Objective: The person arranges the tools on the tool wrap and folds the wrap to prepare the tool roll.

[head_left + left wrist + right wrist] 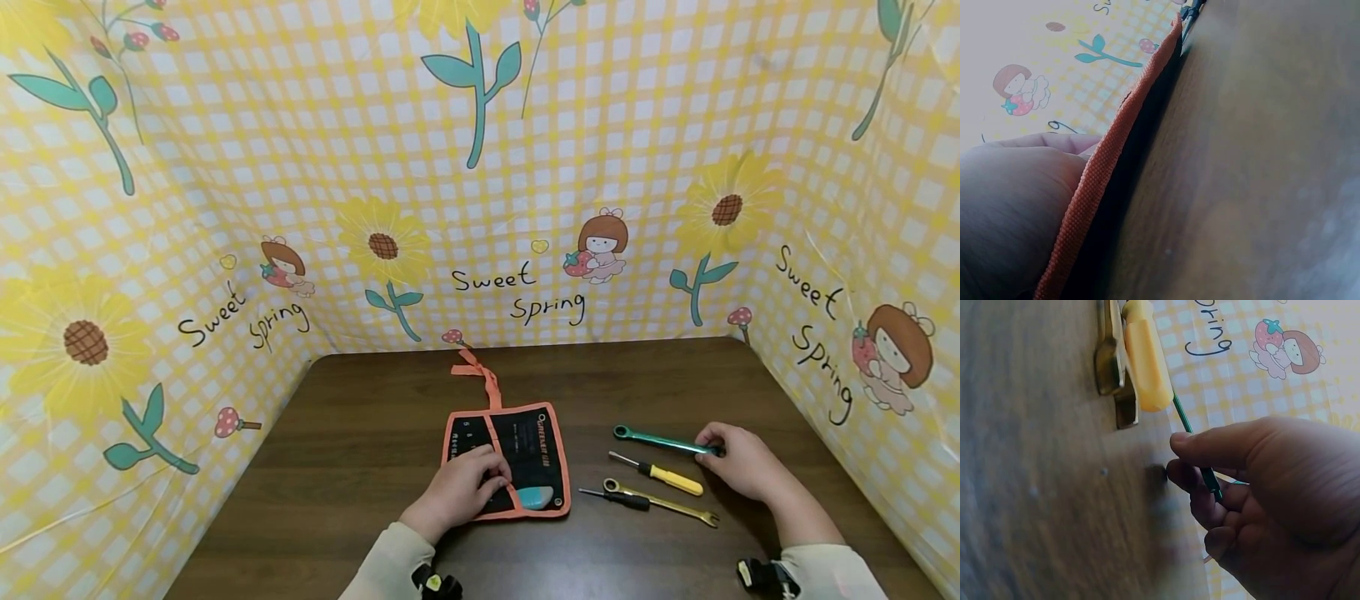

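Observation:
A black tool pouch point(531, 442) with orange trim lies flat on the table. My left hand point(459, 490) rests over its lower left part, thumb and fingertips pinching at the orange pocket edge; the left wrist view shows that hand point(1019, 206) behind the pouch's orange border point(1100, 162). A rounded turquoise piece point(535, 497) shows at the pouch's lower right. On the right, my right hand point(738, 460) holds one end of a green ratchet wrench point(660, 440) between thumb and fingers. The right wrist view has its green end point(1211, 481) inside the curled fingers.
Between the pouch and my right hand lie a yellow-handled screwdriver point(677, 480), a black-handled screwdriver point(628, 500) and a gold combination wrench point(667, 506). An orange tie strap point(491, 387) runs back from the pouch. Yellow checked cloth point(480, 200) walls in the brown table point(360, 433).

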`<state>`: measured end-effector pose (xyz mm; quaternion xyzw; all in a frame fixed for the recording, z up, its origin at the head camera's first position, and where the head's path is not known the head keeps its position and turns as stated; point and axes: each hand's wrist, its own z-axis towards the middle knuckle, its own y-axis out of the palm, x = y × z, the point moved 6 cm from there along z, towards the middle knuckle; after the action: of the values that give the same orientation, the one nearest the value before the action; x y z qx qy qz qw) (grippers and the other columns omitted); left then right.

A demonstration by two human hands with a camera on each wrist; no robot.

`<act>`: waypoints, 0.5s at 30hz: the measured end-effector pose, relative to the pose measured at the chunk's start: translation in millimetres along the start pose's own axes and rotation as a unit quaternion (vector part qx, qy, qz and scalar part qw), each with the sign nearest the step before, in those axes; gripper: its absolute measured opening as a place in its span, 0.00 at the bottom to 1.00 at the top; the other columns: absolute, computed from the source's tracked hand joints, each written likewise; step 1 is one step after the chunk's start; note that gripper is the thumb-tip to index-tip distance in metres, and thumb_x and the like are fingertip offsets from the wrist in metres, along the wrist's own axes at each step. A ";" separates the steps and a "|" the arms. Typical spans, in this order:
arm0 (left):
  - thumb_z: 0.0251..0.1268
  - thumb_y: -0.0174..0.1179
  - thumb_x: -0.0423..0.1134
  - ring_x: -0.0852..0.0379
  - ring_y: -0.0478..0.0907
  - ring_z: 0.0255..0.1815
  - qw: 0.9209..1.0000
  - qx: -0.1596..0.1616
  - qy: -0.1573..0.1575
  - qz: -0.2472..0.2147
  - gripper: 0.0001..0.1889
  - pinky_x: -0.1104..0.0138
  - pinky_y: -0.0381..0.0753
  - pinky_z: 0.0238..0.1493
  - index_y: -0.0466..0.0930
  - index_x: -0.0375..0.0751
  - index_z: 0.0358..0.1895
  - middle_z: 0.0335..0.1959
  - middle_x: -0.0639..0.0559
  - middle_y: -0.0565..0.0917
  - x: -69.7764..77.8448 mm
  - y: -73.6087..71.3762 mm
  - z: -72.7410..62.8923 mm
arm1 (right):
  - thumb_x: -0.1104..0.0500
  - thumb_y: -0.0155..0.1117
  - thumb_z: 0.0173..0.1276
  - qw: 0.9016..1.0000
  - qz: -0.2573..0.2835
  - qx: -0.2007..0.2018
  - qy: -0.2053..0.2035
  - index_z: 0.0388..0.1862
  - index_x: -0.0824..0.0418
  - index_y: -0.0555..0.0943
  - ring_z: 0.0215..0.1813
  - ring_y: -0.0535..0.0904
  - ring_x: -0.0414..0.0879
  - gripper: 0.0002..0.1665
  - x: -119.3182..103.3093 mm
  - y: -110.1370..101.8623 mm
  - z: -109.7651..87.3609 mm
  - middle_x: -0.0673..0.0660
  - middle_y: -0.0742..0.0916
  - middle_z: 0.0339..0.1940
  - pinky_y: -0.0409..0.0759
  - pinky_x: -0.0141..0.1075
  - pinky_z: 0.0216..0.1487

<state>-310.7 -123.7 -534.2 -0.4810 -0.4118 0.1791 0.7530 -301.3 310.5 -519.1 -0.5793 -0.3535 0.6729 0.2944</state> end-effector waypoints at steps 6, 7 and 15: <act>0.76 0.65 0.44 0.68 0.74 0.34 1.000 0.006 0.008 -0.004 0.05 0.68 0.77 0.37 0.82 0.66 0.42 0.37 0.70 0.75 0.8 -0.6 -0.2 | 0.56 0.72 0.72 1.000 0.017 -0.011 -0.001 0.44 0.56 0.83 0.44 0.80 0.50 0.08 0.8 3.3 0.7 0.53 0.85 0.41 0.78 0.47 0.42; 0.77 0.65 0.44 0.68 0.74 0.33 1.000 0.007 0.009 -0.004 0.06 0.68 0.77 0.37 0.82 0.66 0.42 0.37 0.69 0.75 0.9 -0.4 -0.1 | 0.56 0.72 0.73 1.000 0.020 -0.011 -0.003 0.44 0.56 0.83 0.44 0.81 0.50 0.07 0.7 3.7 0.7 0.53 0.85 0.41 0.78 0.48 0.42; 0.76 0.65 0.44 0.69 0.73 0.33 1.000 0.011 0.016 -0.004 0.05 0.69 0.76 0.36 0.82 0.65 0.42 0.36 0.69 0.75 1.7 -0.6 -0.8 | 0.62 0.65 0.76 0.998 0.048 -0.027 -0.017 0.47 0.62 0.79 0.46 0.80 0.50 0.06 -2.7 9.4 0.6 0.56 0.85 0.43 0.77 0.47 0.43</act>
<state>-309.2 -123.3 -533.1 -0.4743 -0.3993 0.1729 0.7653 -301.4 302.8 -525.1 -0.5920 -0.3480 0.6861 0.2400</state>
